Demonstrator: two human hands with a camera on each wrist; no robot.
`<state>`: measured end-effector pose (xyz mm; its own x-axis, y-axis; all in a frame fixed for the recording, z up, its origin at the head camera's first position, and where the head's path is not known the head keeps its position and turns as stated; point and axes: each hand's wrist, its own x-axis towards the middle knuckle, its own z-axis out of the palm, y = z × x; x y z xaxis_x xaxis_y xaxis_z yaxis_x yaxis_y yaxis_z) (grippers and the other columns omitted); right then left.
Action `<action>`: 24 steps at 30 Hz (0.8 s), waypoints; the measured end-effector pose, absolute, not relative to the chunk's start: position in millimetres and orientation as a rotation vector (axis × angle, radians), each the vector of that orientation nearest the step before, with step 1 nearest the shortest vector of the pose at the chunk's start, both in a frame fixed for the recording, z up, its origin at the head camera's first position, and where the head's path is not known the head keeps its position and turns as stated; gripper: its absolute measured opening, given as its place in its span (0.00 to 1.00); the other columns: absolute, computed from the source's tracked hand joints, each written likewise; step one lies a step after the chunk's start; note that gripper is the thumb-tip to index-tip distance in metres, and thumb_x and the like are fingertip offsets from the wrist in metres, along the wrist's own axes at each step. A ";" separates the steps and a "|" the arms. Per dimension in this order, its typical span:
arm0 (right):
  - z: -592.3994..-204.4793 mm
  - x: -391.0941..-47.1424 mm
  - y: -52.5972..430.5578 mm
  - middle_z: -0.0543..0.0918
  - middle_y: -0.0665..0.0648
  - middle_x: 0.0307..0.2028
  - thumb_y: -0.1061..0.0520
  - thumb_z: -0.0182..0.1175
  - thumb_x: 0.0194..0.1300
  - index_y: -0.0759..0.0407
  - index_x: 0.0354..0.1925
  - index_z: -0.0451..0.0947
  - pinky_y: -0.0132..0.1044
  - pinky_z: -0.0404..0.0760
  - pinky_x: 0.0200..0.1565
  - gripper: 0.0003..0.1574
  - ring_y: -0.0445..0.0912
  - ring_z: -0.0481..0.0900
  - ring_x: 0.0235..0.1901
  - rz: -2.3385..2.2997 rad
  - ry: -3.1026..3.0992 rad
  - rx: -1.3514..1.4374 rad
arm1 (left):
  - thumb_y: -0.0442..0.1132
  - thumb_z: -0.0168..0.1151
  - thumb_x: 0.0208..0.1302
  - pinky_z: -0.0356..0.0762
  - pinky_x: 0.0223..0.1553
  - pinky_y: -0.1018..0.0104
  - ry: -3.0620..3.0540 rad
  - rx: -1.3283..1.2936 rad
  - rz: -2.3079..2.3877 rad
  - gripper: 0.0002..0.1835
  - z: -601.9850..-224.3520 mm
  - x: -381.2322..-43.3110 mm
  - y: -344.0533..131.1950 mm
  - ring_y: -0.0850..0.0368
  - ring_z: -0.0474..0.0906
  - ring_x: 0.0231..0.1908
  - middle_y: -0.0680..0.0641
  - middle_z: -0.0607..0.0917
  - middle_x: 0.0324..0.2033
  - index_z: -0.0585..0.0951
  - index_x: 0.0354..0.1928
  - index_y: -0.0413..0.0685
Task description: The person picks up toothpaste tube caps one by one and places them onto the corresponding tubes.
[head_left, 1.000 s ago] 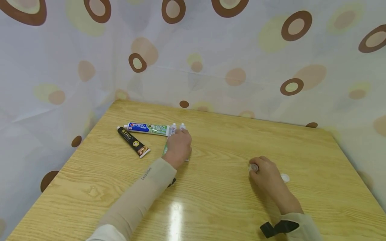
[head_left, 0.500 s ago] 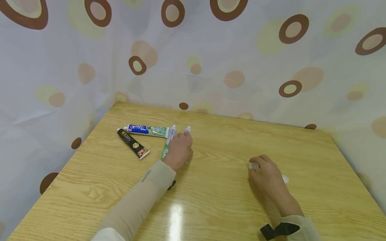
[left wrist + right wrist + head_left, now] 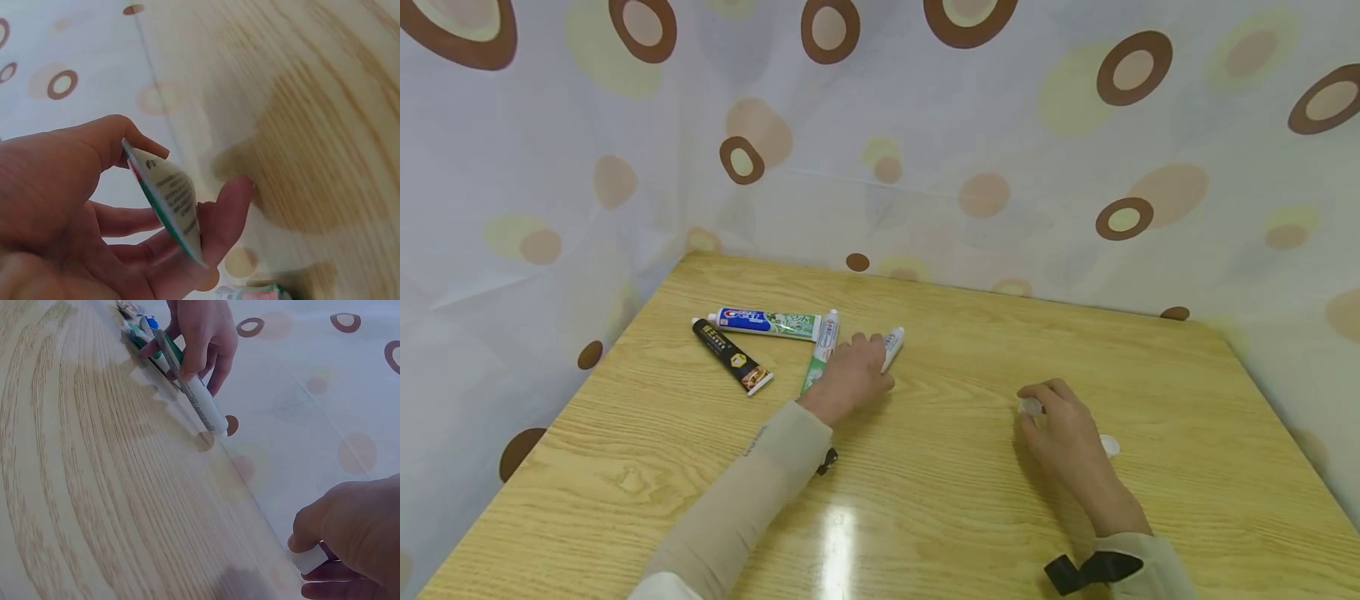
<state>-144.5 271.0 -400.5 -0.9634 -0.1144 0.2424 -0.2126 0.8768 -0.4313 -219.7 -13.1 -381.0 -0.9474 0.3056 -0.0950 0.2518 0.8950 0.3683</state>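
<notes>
My left hand [image 3: 850, 377] grips a white and green toothpaste tube [image 3: 892, 345], whose capped end points to the far right past the fingers. In the left wrist view the tube's flat crimped end [image 3: 169, 203] shows between thumb and fingers. Just left of that hand another white and green toothpaste tube [image 3: 826, 337] lies on the table, partly covered by the hand. My right hand [image 3: 1069, 442], farther right, pinches a small whitish translucent piece [image 3: 1030, 407] between thumb and fingers; the right wrist view shows it as a short white block [image 3: 310, 559]. What it is I cannot tell.
A blue and green toothpaste tube [image 3: 767, 322] lies at the back left, with a black toothpaste tube [image 3: 732, 355] slanting in front of it. A round white disc [image 3: 1109, 445] lies beside my right hand. Spotted curtain [image 3: 925, 150] bounds the wooden table [image 3: 940, 517] behind.
My left hand has shifted slightly right, drawing its toothpaste tube away from the one beside it and turning the cap end to the right. My right hand has stayed almost in place.
</notes>
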 end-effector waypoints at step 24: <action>-395.4 -150.2 261.6 0.79 0.65 0.48 0.67 0.60 0.66 0.68 0.57 0.74 0.54 0.82 0.45 0.21 0.57 0.80 0.44 0.852 -2.722 0.317 | 0.34 0.63 0.53 0.77 0.39 0.63 2.821 0.452 0.826 0.40 -365.3 -210.5 -43.8 0.49 0.73 0.45 0.39 0.67 0.57 0.65 0.71 0.41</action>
